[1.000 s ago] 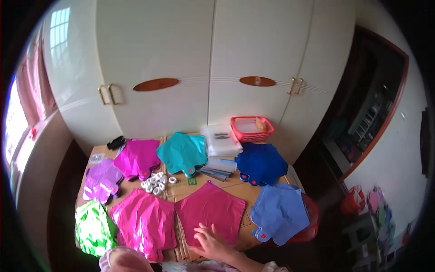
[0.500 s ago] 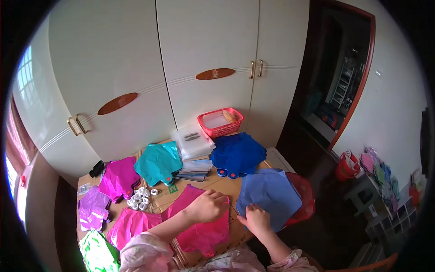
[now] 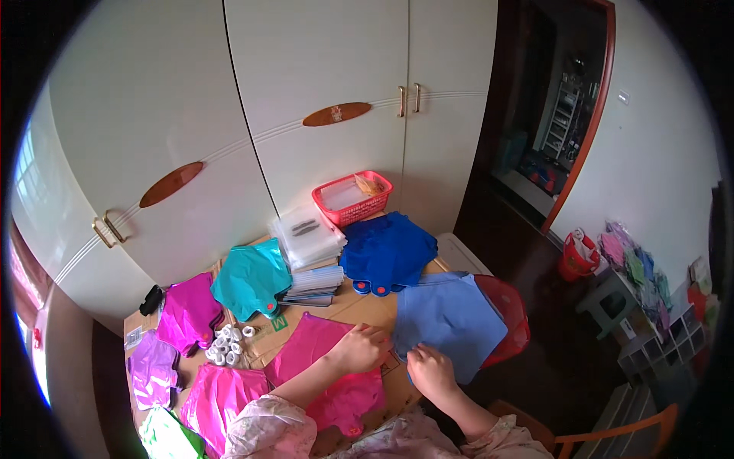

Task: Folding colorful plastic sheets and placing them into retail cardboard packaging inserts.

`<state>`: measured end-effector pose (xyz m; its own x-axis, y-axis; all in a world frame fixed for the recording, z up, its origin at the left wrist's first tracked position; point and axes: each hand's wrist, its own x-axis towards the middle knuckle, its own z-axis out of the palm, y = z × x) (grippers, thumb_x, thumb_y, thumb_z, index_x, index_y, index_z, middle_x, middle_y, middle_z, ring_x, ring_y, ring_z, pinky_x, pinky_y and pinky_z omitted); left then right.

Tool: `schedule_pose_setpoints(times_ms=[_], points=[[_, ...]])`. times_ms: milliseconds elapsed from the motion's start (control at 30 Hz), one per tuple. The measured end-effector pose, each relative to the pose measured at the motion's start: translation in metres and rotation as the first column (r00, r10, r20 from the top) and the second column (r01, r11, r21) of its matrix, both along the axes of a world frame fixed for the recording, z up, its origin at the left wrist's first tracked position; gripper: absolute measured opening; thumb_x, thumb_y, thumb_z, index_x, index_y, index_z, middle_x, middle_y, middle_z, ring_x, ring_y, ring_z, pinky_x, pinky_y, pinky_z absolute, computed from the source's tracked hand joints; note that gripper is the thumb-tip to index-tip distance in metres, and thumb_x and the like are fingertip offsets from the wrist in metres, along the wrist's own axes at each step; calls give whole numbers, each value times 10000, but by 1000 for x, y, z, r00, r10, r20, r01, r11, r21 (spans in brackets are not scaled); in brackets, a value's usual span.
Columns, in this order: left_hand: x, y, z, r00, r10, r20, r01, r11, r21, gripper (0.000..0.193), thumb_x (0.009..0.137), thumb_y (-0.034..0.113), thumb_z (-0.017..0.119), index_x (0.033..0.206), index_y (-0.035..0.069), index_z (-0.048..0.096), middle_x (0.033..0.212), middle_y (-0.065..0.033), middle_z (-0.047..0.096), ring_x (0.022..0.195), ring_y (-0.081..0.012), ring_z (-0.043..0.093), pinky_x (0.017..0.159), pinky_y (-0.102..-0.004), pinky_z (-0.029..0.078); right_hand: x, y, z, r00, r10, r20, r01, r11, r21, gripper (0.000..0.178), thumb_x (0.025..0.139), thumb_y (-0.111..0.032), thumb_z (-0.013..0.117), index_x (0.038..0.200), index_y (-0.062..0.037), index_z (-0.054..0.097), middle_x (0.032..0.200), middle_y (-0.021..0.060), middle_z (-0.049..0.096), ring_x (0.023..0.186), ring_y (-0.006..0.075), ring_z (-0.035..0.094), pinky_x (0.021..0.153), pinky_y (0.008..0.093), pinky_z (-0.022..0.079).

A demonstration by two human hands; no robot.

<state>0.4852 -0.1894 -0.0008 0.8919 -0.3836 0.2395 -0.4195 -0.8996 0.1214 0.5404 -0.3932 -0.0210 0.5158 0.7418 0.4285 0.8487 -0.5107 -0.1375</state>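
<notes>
We look down on a low table (image 3: 359,302) covered in flattened cardboard, set against tall white wardrobe doors (image 3: 321,84) with oval brown handles; a dark doorway opens to the right.

From the head view, which is the only one we have, both hands meet at the near edge of the table. The left hand (image 3: 359,348) lies knuckles up, its fingers curled down at the near left edge of a light blue pouch stack (image 3: 451,317), beside the top of a pink pouch stack (image 3: 329,367). Whether it pinches a sheet or only presses on it, we cannot tell. The right hand (image 3: 430,371) sits just beside it, fingers bent, its fingertips on the near edge of the same light blue stack (the grip itself is hidden under the knuckles).

That light blue stack lies at the right end of the table, partly overhanging a red stool (image 3: 511,317). Behind it lies a dark blue pouch stack (image 3: 386,249), and further back a red basket (image 3: 353,197). A pile of clear bags (image 3: 307,236) sits left of the dark blue stack, with a teal pouch stack (image 3: 251,277) beside it. White caps (image 3: 225,346) are heaped near the middle left, with magenta pouches (image 3: 187,310) and purple pouches (image 3: 151,369) beyond.
</notes>
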Motion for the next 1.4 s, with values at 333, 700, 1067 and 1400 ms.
schedule_pose_setpoints(times_ms=[333, 700, 1067, 1400], points=[[3, -7, -5, 998, 12, 59, -8, 997, -72, 333, 771, 207, 654, 1073, 69, 618, 1035, -99, 619, 991, -259, 607, 890, -403, 462, 2, 1, -4, 999, -9, 31, 6, 995, 96, 112, 810, -123, 639, 788, -16, 619, 930, 144, 691, 889, 296, 677, 804, 395, 546], [1, -13, -3, 997, 64, 46, -59, 993, -105, 499, 763, 202, 652, 1222, 42, 538, 1119, -110, 612, 1073, -273, 585, 932, -397, 448, 28, 8, -13, 995, 83, -53, -62, 947, 315, 85, 826, -112, 633, 829, -60, 566, 770, 93, 634, 647, 280, 632, 565, 375, 526], [5, -17, 3, 999, 39, -34, -42, 993, -114, 447, 764, 224, 671, 1157, 49, 551, 1138, -129, 594, 1040, -274, 584, 912, -410, 456, 34, 4, -9, 907, 148, -394, 68, 872, 484, 199, 793, -70, 698, 899, -64, 529, 698, 84, 629, 643, 290, 635, 571, 374, 494], [21, -30, -13, 994, -78, 77, 73, 995, 73, 307, 869, 234, 525, 1122, 68, 580, 1261, -172, 552, 1194, -291, 523, 988, -433, 408, 67, -18, -26, 619, 240, -748, 515, 596, 617, 248, 829, 24, 581, 988, -97, 434, 893, 12, 458, 783, 90, 468, 672, 246, 427]])
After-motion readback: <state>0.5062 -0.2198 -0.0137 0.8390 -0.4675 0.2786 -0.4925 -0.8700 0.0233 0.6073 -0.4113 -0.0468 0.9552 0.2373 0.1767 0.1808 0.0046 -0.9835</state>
